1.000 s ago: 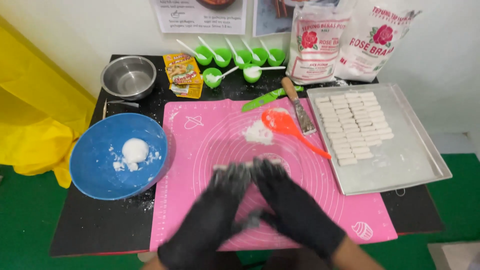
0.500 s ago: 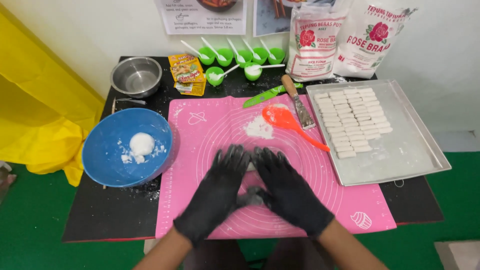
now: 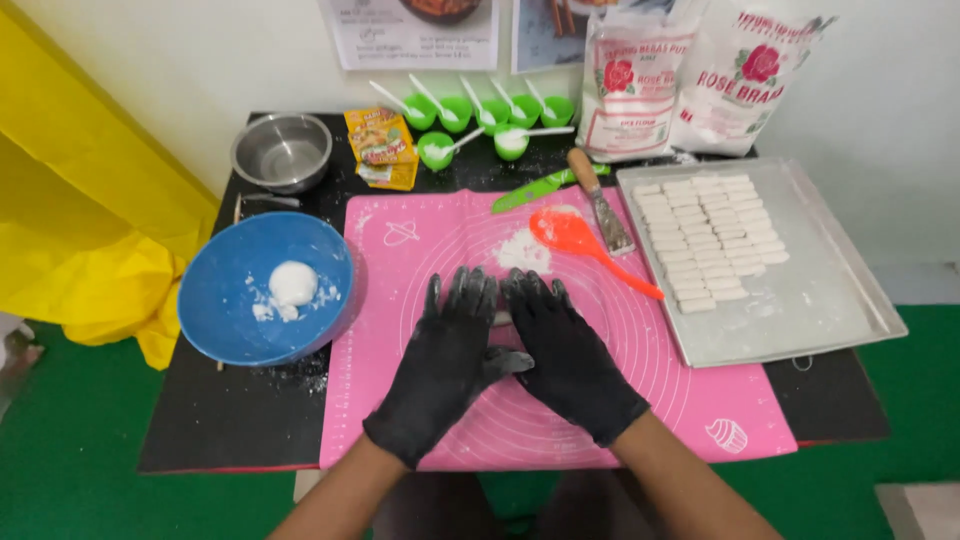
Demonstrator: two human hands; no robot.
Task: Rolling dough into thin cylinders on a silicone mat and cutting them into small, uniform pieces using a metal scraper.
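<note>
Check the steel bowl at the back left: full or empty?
Empty. The steel bowl stands upright on the black table, and its bare metal bottom shows with nothing inside.

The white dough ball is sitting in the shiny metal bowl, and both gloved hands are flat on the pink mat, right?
Not quite. The head view shows the white dough ball in the blue bowl, not the metal bowl. Both gloved hands, left hand and right hand, do lie on the pink mat.
</note>
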